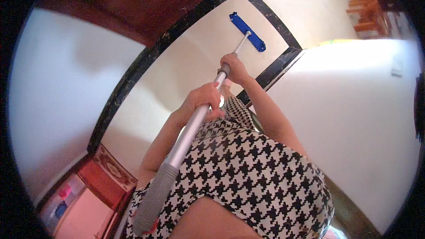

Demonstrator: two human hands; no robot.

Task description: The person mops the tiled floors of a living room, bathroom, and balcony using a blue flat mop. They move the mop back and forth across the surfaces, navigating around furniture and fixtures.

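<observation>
Mopping in progress: the left hand (pixel 201 99) and right hand (pixel 233 67) each wrap their fingers around the mop pole (pixel 195 126), and no wet trace shows how much cream floor (pixel 195 62) is done. The pole runs from lower left up-right; its blue pad (pixel 247 31) lies crosswise on the floor beside the dark border (pixel 133 77).

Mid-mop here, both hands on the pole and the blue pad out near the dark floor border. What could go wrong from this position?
1. The blue mop pad lies close to the dark floor border and the wall corner; a longer push may knock it into the wall.
2. The left hand and right hand grip the metal pole close together, with the grey end grip free, so steering may be weak.
</observation>
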